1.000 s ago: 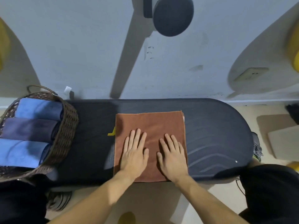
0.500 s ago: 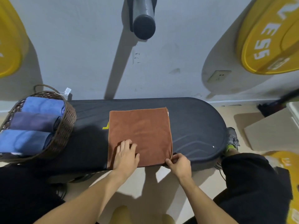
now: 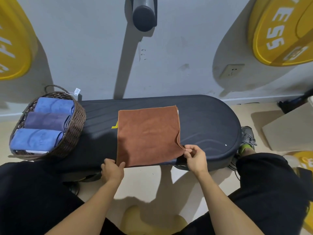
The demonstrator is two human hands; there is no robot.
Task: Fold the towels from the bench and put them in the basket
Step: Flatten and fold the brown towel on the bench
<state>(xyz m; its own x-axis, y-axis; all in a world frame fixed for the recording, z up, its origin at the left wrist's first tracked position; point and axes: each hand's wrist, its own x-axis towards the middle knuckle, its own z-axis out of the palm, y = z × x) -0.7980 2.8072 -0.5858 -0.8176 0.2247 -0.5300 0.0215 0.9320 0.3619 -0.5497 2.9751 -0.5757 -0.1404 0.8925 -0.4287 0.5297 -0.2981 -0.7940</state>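
Observation:
A brown towel [image 3: 147, 134], folded to a rectangle, lies flat on the dark padded bench [image 3: 208, 121]. My left hand [image 3: 112, 170] pinches its near left corner at the bench's front edge. My right hand [image 3: 194, 156] pinches the near right corner, which is lifted slightly off the bench. A wicker basket [image 3: 74, 126] stands on the bench's left end and holds three rolled towels: a blue towel [image 3: 54, 105], a purple towel [image 3: 45, 120] and another blue towel [image 3: 34, 139].
A grey wall rises behind the bench, with a black padded roller [image 3: 144, 17] overhead and yellow weight plates [image 3: 279, 31] at both sides. A wall socket [image 3: 232, 70] sits at right. My dark-trousered legs flank the bench; a cardboard sheet [image 3: 291, 128] lies right.
Both hands left the towel's top, where they pressed flat, and slid back to its near edge. Each now pinches a near corner; the right corner has lifted.

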